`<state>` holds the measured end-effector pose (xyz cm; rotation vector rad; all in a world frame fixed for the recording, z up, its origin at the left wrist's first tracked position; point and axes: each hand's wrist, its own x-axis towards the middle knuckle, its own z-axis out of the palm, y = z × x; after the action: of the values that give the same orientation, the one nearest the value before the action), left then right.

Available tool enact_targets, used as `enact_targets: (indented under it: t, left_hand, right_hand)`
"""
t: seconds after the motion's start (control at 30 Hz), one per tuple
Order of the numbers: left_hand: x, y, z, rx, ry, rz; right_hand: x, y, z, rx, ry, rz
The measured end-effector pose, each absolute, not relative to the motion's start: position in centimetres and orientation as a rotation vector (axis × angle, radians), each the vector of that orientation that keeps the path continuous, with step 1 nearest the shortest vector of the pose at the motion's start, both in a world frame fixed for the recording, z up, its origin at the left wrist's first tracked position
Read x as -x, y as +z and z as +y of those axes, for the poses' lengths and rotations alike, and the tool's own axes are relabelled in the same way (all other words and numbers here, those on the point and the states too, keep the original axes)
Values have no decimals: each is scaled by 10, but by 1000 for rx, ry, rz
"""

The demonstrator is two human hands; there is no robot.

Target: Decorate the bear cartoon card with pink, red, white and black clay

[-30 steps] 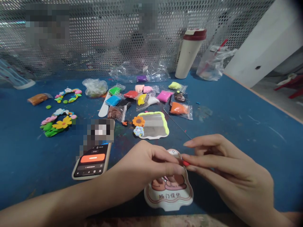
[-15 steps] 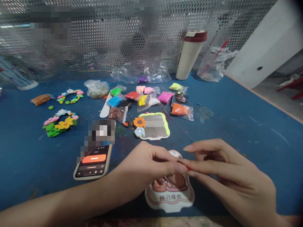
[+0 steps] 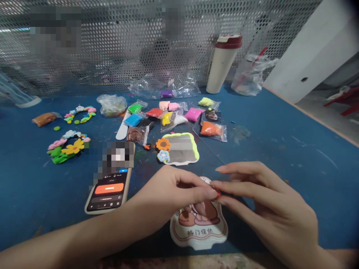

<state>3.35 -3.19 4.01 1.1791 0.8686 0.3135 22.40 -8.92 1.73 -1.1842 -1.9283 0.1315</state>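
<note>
Fingertips (image 3: 211, 193) of the left hand (image 3: 171, 190) closed in a tight pinch against those of the right hand (image 3: 260, 198), a small red clay piece (image 3: 218, 194) caught between them, mostly hidden and its shape impossible to make out; topmost right finger lifted clear, well apart from the pinch. Directly below, held above a printed cartoon plaque (image 3: 199, 243), its visible face and rim showing no added clay, though part of it hidden by the hands. Just beyond, a grey reflective plaque (image 3: 179, 149), edged in lime clay along its top and right sides, apparently further along; a clay sunflower (image 3: 163, 144) and a blue-and-white clay flower (image 3: 163, 156) set just beside it, seemingly not yet attached. Farther left, two clay flower wreaths (image 3: 74, 147), both seemingly finished. Toward the back, bagged clay (image 3: 210, 129) in many colours, left unused.
</note>
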Motion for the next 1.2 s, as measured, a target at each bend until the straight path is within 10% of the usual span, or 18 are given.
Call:
enact_targets:
  t: [1.2]
  left_hand:
    - [-36,40,-34,-1053,285,879]
  right_hand:
    - [-218,21,-92,1129,-70,-1982]
